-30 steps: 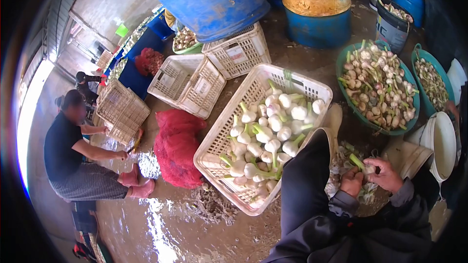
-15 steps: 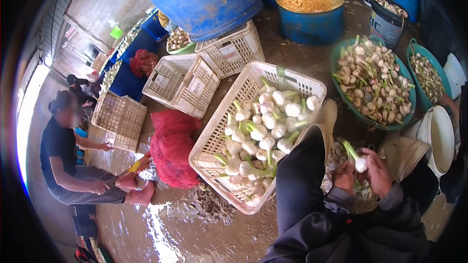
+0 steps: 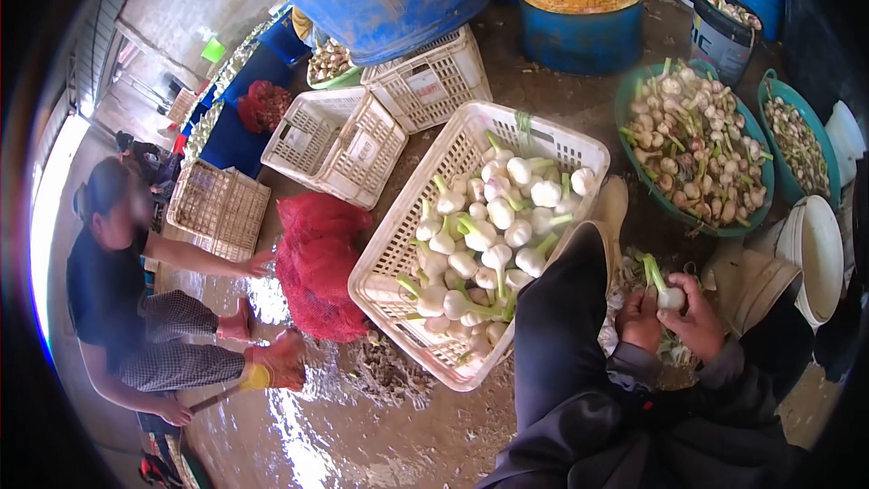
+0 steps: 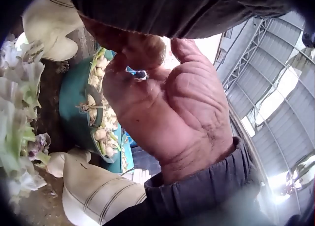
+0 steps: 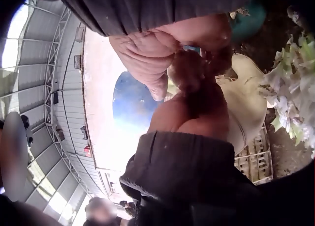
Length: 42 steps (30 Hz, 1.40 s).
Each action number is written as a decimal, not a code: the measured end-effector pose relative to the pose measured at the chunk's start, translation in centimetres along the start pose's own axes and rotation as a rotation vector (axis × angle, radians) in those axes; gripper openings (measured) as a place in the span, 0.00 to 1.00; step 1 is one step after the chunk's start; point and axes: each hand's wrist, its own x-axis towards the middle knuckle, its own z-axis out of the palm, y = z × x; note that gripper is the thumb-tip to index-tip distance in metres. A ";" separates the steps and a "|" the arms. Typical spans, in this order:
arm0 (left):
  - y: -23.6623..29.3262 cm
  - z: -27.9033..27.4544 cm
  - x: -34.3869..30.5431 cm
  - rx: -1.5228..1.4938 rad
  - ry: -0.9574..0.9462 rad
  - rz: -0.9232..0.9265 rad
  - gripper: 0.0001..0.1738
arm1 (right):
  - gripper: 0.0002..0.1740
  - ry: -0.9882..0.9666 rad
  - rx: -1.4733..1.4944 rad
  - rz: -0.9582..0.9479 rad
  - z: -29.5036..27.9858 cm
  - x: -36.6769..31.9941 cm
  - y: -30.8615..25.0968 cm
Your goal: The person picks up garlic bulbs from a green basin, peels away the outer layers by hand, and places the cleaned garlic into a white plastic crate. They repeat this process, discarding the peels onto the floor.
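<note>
In front of my lap, my right hand (image 3: 695, 319) grips a white garlic bulb (image 3: 671, 298) whose green stem (image 3: 651, 269) points up and away. My left hand (image 3: 640, 321), fingers curled, pinches at the bulb's left side near the stem base. In the left wrist view the palm and thumb of the right hand (image 4: 177, 107) show, fingers bent inward. Both hands meet in the right wrist view, and the garlic is mostly hidden behind fingers there. Garlic peelings (image 5: 290, 93) lie below the hands.
A white crate (image 3: 371, 276) of cleaned garlic stands left of my knee. Green tubs (image 3: 768, 183) of unpeeled garlic are ahead right, beside a white bucket (image 3: 822, 263). Red mesh sacks (image 3: 317, 276), more crates (image 3: 330, 149) and blue drums (image 3: 584, 41) stand farther off. A person (image 3: 109, 281) sits at left.
Between my hands the garlic has turned from the earliest frame, its stem now pointing farther up and its white bulb more exposed. The person at left has leaned and stretched an arm toward the red sacks.
</note>
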 end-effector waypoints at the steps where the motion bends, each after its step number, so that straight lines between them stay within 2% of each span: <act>1: 0.3 0.0 0.0 0.042 -0.019 0.034 0.11 | 0.27 0.010 0.105 0.091 0.1 0.0 0.2; 5: 1.2 0.0 -0.5 0.149 -0.020 0.046 0.10 | 0.22 0.004 0.214 0.207 -0.3 0.1 1.0; 7: 1.3 0.1 -0.4 0.217 0.019 0.070 0.10 | 0.17 0.041 0.385 0.243 -0.1 0.1 1.8; 8: 1.3 0.1 -0.4 0.217 0.019 0.069 0.10 | 0.17 0.041 0.385 0.244 -0.4 0.1 1.5; 10: 1.5 0.1 -0.3 0.321 0.052 0.131 0.12 | 0.18 -0.048 0.640 0.429 -1.1 0.1 0.7; 11: 1.7 0.2 -0.3 0.321 0.052 0.131 0.12 | 0.18 -0.048 0.641 0.429 -1.4 0.0 0.8; 13: 1.8 0.3 -0.3 -0.149 -0.007 -0.173 0.13 | 0.21 -0.128 0.932 0.471 -2.0 -0.1 1.2; 17: 1.1 0.1 -0.2 -0.143 -0.093 -0.184 0.13 | 0.23 -0.138 0.900 0.465 -2.0 0.0 0.1; 19: 0.2 0.3 0.0 0.004 -0.042 0.060 0.11 | 0.21 -0.088 0.740 0.511 -1.8 -0.1 -0.2; 20: -0.4 0.1 0.2 0.006 -0.041 0.060 0.11 | 0.21 -0.089 0.742 0.512 -1.7 -0.2 0.3; 22: -1.1 -0.2 0.5 0.084 -0.107 0.042 0.10 | 0.18 -0.104 0.534 0.426 -1.8 -0.2 1.6; 25: -1.1 0.0 0.5 0.103 -0.055 0.017 0.13 | 0.16 -0.058 0.608 0.478 -2.2 0.1 0.8; 29: -0.4 0.0 0.4 0.093 -0.049 -0.032 0.13 | 0.14 0.028 0.739 0.424 -1.8 0.3 0.7; 31: 0.1 -0.1 0.3 0.131 -0.061 0.007 0.13 | 0.11 0.046 0.791 0.376 -1.7 0.4 0.6; 34: 1.4 -0.1 -0.3 0.204 -0.058 0.034 0.12 | 0.10 0.069 0.836 0.404 -1.8 0.3 0.6; 42: 0.4 -0.2 0.0 0.249 -0.075 0.085 0.11 | 0.09 0.060 0.832 0.373 -1.8 0.1 1.2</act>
